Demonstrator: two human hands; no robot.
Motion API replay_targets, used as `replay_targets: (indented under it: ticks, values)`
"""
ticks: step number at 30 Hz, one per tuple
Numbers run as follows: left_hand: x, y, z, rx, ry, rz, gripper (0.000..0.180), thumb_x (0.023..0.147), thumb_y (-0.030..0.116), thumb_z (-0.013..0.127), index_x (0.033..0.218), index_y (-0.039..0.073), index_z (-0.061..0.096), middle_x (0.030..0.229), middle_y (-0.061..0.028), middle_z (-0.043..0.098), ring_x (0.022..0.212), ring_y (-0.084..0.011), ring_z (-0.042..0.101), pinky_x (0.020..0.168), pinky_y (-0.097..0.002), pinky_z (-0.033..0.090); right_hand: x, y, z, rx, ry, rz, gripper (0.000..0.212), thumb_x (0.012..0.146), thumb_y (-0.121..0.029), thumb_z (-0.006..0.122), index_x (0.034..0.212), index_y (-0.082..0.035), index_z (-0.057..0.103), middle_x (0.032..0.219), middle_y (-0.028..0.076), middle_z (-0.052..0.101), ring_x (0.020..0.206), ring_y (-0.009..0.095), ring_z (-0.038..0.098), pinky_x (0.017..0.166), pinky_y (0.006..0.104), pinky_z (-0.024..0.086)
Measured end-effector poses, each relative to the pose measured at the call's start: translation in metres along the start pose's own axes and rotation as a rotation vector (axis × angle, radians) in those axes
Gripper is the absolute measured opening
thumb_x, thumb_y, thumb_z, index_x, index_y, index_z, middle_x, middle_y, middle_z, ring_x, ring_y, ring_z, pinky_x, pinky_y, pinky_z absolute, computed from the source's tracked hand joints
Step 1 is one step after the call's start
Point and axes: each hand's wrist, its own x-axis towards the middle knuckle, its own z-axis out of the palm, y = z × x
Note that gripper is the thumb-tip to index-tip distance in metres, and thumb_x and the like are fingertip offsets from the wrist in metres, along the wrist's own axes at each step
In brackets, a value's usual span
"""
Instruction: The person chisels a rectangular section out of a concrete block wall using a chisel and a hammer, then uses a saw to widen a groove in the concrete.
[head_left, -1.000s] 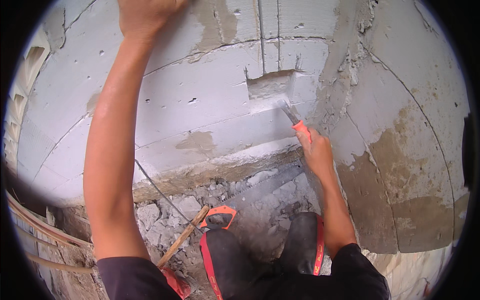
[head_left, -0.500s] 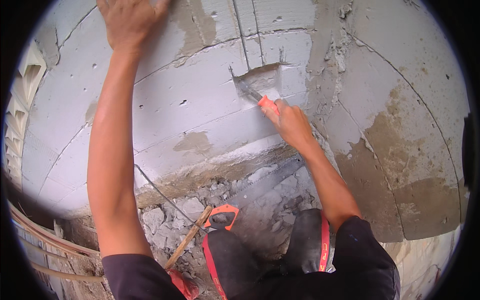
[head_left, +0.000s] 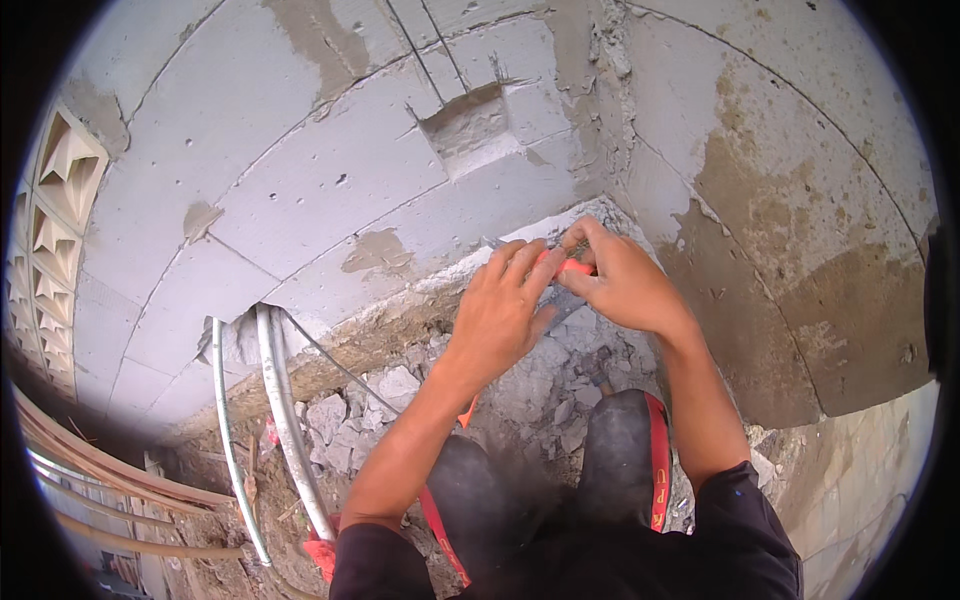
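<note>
My right hand (head_left: 625, 282) is closed around the orange handle (head_left: 577, 266) of a small tool. The tool has a narrow grey blade, whose tip (head_left: 492, 242) shows past my left fingers. My left hand (head_left: 505, 305) has its fingers curled over the tool, close against the right fingertips, and hides most of the blade. Both hands are low, in front of the wall's foot. Above them, in the pale block wall (head_left: 330, 215), is a rectangular recess (head_left: 470, 132). Two vertical grooves (head_left: 430, 50) run up from its top edge.
Broken rubble (head_left: 530, 380) lies below my hands and around my knees. Under my left forearm shows an orange bit of the handsaw (head_left: 468, 412). Pale pipes (head_left: 280, 400) come out of a hole at left. A second wall (head_left: 770, 230) stands at right.
My right hand has drawn the tool out of the recess and down. My left hand has left the upper wall and joined it at the tool. The view has shifted, showing the pipes.
</note>
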Motion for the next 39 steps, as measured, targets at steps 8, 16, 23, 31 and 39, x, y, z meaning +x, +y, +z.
replay_targets:
  ticks: [8,16,23,31,39]
  values:
    - [-0.014,-0.005,0.023,-0.394,0.044,-0.416,0.039,0.083,0.007,0.077,0.119,0.003,0.062,0.097,-0.0147,0.069,0.089,-0.0314,0.068,0.074,-0.0396,0.054,-0.025,-0.011,-0.015,0.504,-0.159,0.026,0.05,0.094,-0.033,0.069,0.131,-0.002,0.056,0.093,0.009,0.071,0.082,0.012,0.064,0.065,0.0279,0.052]
    - [-0.005,-0.041,-0.04,-0.073,0.288,-0.189,0.034,0.078,-0.003,0.072,0.11,0.006,0.067,0.116,-0.0105,0.067,0.111,-0.0295,0.064,0.086,-0.0378,0.055,-0.15,0.192,0.106,-0.52,-0.03,0.337,0.043,0.089,-0.034,0.07,0.119,-0.005,0.059,0.115,0.018,0.066,0.113,0.041,0.062,0.086,0.0493,0.055]
    - [0.029,-0.034,-0.015,0.175,0.406,0.099,0.039,0.076,-0.007,0.068,0.111,0.008,0.065,0.118,-0.0073,0.066,0.118,-0.0294,0.061,0.092,-0.041,0.054,-0.216,0.341,0.181,-0.746,-0.284,0.498,0.029,0.094,-0.03,0.055,0.112,-0.007,0.054,0.118,0.014,0.055,0.112,0.033,0.061,0.067,0.0421,0.063]
    - [0.04,-0.065,-0.006,0.114,0.493,0.075,0.033,0.079,-0.005,0.066,0.109,0.009,0.064,0.121,-0.0067,0.066,0.12,-0.0297,0.061,0.089,-0.0403,0.055,-0.205,0.353,0.199,-1.024,0.127,0.239,0.023,0.091,-0.023,0.055,0.111,-0.012,0.058,0.096,0.008,0.064,0.088,0.026,0.069,0.06,0.0384,0.062]
    - [0.063,-0.084,-0.035,0.208,0.305,0.141,0.031,0.084,-0.006,0.059,0.112,0.009,0.061,0.118,-0.0073,0.066,0.119,-0.029,0.06,0.089,-0.041,0.053,-0.194,0.326,0.191,-0.676,-0.035,0.561,0.026,0.091,-0.028,0.059,0.105,-0.006,0.064,0.093,0.02,0.072,0.09,0.037,0.073,0.071,0.0466,0.06]
